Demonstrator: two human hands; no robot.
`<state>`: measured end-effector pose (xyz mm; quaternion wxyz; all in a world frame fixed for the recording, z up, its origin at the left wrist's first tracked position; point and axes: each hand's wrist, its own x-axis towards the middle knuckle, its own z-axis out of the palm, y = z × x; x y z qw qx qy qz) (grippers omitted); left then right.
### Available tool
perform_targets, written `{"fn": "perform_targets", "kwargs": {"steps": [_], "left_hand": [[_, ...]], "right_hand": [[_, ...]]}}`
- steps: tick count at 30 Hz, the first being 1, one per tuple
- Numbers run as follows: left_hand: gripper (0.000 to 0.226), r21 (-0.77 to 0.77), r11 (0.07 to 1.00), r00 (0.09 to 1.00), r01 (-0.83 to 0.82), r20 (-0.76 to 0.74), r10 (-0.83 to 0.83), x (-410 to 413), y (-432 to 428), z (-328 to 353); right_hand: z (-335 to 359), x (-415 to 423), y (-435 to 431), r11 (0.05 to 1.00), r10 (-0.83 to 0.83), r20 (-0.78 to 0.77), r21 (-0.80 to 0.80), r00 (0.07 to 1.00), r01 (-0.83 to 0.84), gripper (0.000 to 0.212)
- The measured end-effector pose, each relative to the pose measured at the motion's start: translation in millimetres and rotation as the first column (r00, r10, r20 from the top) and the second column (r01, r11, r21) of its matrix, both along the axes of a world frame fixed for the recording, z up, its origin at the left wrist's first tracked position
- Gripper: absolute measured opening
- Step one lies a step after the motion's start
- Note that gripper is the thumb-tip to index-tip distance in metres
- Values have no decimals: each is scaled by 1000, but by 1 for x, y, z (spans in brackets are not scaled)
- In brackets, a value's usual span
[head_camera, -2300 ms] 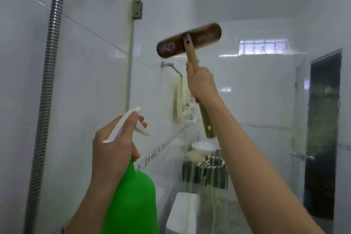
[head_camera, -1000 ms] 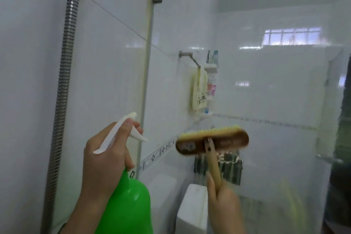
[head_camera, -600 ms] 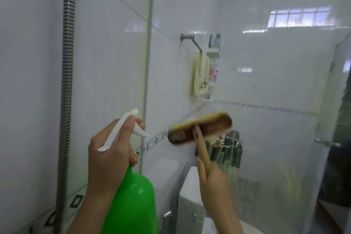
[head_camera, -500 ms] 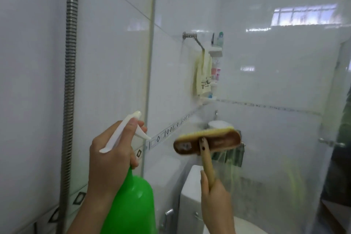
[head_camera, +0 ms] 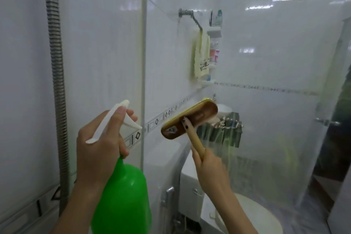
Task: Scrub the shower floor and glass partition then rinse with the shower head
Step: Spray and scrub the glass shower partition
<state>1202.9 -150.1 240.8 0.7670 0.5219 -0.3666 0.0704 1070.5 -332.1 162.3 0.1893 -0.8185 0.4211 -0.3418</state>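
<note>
My left hand grips a green spray bottle by its white trigger head, held upright at lower left. My right hand holds the wooden handle of a scrub brush. The brown brush head is tilted, right end up, and presses against the glass partition, which fills the middle and right of the view. Greenish streaks run down the wet glass below the brush. The shower floor and shower head are out of view.
A ribbed metal shower hose hangs down the tiled wall at left. Behind the glass are a white toilet, a yellow cloth on a rail, a small shelf rack with bottles, and a dark doorway at right.
The brush swept from high on the glass down to mid height and keeps rocking there; its head now tilts right end up. My left hand and the bottle have barely moved.
</note>
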Motion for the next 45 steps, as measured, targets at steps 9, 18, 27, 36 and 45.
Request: {"fn": "perform_targets", "kwargs": {"steps": [9, 18, 27, 36, 45], "left_hand": [[31, 40, 999, 1000, -5, 12, 4, -17, -19, -9], [29, 112, 993, 999, 36, 2, -36, -39, -41, -26], [26, 174, 978, 993, 116, -41, -110, -71, -77, -61], [43, 280, 930, 964, 237, -185, -190, -95, -112, -107], [37, 318, 908, 955, 273, -201, -217, -119, -118, -126]], "right_hand": [[58, 45, -26, 987, 89, -25, -134, 996, -92, 49], [65, -50, -32, 998, 12, 243, -70, 970, 5, 49], [-3, -133, -32, 994, -101, 349, 66, 932, 83, 46], [5, -130, -26, 989, -109, 539, 146, 835, 35, 50], [4, -143, -22, 978, -139, 511, 205, 848, 37, 50]]}}
